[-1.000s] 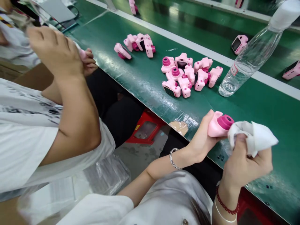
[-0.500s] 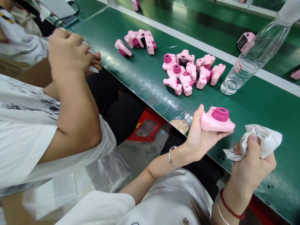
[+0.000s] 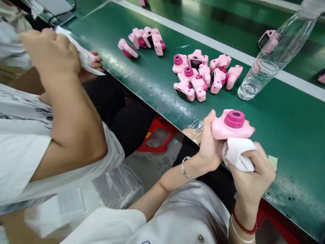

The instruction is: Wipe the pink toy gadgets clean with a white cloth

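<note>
A pink toy camera point(image 3: 220, 130) with a magenta lens facing up is gripped in my left hand point(image 3: 209, 150), just over the bench's near edge. My right hand point(image 3: 251, 173) is closed around a crumpled white cloth point(image 3: 240, 154), which sits right against the camera's lower side. Whether the cloth presses on the camera or only overlaps it in view, I cannot tell. Beyond my hands, a cluster of similar pink cameras point(image 3: 188, 74) lies on the green bench point(image 3: 157, 81), lenses and screens turned various ways.
A clear water bottle point(image 3: 261, 73) stands right of the cluster. Several more cameras point(image 3: 158, 44) lie farther left. At left, a co-worker's hand point(image 3: 56, 54) holds a white cloth point(image 3: 81, 51). A red stool point(image 3: 158, 134) is below the bench edge.
My right hand has brought the cloth left, in close to the camera. The camera in my left hand has shifted slightly left. The co-worker's hands have moved left.
</note>
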`<state>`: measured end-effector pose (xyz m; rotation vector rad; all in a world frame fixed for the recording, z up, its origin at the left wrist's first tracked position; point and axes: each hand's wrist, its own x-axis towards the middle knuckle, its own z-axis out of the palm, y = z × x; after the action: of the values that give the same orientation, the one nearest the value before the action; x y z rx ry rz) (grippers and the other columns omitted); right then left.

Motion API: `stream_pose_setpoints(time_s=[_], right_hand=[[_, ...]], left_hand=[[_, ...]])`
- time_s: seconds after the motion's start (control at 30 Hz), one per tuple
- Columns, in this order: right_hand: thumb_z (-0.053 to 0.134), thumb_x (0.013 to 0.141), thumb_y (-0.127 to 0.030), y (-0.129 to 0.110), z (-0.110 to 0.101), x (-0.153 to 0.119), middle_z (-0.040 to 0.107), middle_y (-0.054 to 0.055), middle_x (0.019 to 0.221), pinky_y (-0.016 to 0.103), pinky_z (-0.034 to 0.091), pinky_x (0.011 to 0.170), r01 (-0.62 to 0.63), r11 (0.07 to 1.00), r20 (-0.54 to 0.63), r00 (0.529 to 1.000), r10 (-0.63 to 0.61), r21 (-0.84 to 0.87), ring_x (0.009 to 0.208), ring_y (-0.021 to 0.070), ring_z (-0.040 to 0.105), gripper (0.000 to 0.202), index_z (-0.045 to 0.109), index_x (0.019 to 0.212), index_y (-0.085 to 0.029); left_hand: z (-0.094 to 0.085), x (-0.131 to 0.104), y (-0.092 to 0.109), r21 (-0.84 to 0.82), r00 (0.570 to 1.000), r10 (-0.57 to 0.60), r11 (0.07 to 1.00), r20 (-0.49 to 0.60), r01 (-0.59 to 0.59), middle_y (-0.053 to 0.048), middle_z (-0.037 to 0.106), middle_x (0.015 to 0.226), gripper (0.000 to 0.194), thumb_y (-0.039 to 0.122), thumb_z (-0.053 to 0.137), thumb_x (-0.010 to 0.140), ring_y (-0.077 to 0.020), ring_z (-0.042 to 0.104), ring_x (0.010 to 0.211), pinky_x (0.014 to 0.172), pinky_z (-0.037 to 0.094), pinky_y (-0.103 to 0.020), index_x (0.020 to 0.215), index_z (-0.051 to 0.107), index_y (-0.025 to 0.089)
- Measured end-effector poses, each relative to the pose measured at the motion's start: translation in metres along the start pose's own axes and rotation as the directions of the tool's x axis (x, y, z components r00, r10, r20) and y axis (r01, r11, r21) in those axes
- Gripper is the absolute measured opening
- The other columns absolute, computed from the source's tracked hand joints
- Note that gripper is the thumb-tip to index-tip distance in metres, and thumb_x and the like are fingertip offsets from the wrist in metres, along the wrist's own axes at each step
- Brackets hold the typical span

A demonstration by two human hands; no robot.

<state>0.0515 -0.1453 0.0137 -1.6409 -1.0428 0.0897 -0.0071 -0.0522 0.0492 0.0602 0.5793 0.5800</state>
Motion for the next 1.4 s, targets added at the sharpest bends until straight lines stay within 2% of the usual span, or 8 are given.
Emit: stream_pose_setpoints(time_s=[0.1,0.2,0.27,0.47,0.63,0.87,1.13,1.4], right_hand=[[0.079,0.076,-0.032,0.006,-0.002,-0.010,0.056,-0.004,0.066,0.025,0.039,0.050,-0.226,0.971,-0.059,0.971,0.230,0.075,0.055,0.0109,0.049,0.018,0.066,0.074,-0.020],[0.079,0.075,-0.041,0.008,0.003,-0.010,0.064,0.000,0.081,0.033,0.050,0.057,-0.329,0.908,-0.409,0.814,0.412,0.259,0.065,0.0179,0.059,0.027,0.067,0.089,-0.021],[0.079,0.076,-0.043,0.004,0.008,-0.004,0.065,0.002,0.088,0.038,0.054,0.065,-0.253,0.930,-0.565,0.740,0.364,0.268,0.075,0.0216,0.064,0.027,0.067,0.090,-0.024],[0.075,0.080,-0.042,-0.003,0.017,0.017,0.070,0.006,0.100,0.045,0.056,0.083,-0.053,0.997,-0.298,0.954,0.034,-0.056,0.098,0.0271,0.066,0.022,0.065,0.078,-0.023],[0.067,0.076,-0.035,0.006,0.026,0.029,0.066,0.002,0.081,0.040,0.057,0.079,-0.252,0.959,-0.439,0.852,0.285,0.134,0.085,0.0227,0.068,0.014,0.061,0.080,-0.023],[0.064,0.076,-0.035,0.007,0.021,0.035,0.066,0.002,0.084,0.036,0.059,0.079,-0.388,0.669,-0.209,0.746,0.632,0.634,0.080,0.0189,0.068,0.018,0.059,0.085,-0.020],[0.072,0.080,-0.048,0.004,0.021,0.015,0.069,0.008,0.104,0.037,0.059,0.084,-0.261,0.950,-0.239,0.924,0.297,0.173,0.100,0.0235,0.069,0.045,0.063,0.111,-0.016],[0.065,0.089,-0.046,0.004,0.029,0.011,0.068,0.007,0.104,0.038,0.059,0.084,-0.237,0.949,-0.279,0.916,0.289,0.206,0.106,0.0230,0.068,0.033,0.058,0.109,-0.020]], left_hand=[[0.003,-0.003,0.007,-0.012,0.998,-0.054,0.998,0.043,0.055,-0.013,0.076,0.088,0.070,0.059,0.020,0.098,-0.0285,0.072,0.093,0.092,0.052,-0.040,0.104,0.071,0.011],[0.005,-0.006,0.009,-0.039,0.989,-0.137,0.989,0.049,0.139,-0.014,0.074,0.084,0.068,0.058,0.023,0.099,-0.0268,0.071,0.086,0.093,0.049,-0.038,0.104,0.070,0.009],[0.005,-0.007,0.008,-0.065,0.983,-0.180,0.981,0.042,0.182,-0.014,0.074,0.085,0.067,0.058,0.024,0.099,-0.0255,0.070,0.084,0.092,0.049,-0.036,0.103,0.070,0.009],[0.002,-0.003,-0.002,-0.062,0.990,-0.137,0.988,0.017,0.138,-0.008,0.072,0.085,0.053,0.053,0.032,0.098,-0.0241,0.071,0.091,0.091,0.051,-0.035,0.090,0.069,0.015],[0.001,0.001,-0.009,-0.143,0.987,-0.162,0.977,-0.016,0.159,-0.011,0.074,0.097,0.051,0.048,0.029,0.098,-0.0276,0.070,0.100,0.097,0.051,-0.040,0.095,0.068,0.015],[0.002,-0.007,-0.002,-0.165,0.962,-0.273,0.950,-0.021,0.266,-0.014,0.072,0.097,0.064,0.056,0.027,0.099,-0.0249,0.068,0.100,0.094,0.050,-0.031,0.116,0.066,0.009],[0.007,-0.006,-0.009,-0.136,0.994,-0.110,0.985,-0.020,0.106,-0.012,0.074,0.106,0.056,0.051,0.027,0.099,-0.0292,0.070,0.106,0.102,0.050,-0.044,0.112,0.067,0.014],[0.004,-0.004,-0.015,-0.109,0.998,-0.041,0.993,-0.051,0.035,-0.013,0.074,0.102,0.057,0.054,0.027,0.098,-0.0307,0.069,0.111,0.104,0.050,-0.044,0.092,0.067,0.014]])
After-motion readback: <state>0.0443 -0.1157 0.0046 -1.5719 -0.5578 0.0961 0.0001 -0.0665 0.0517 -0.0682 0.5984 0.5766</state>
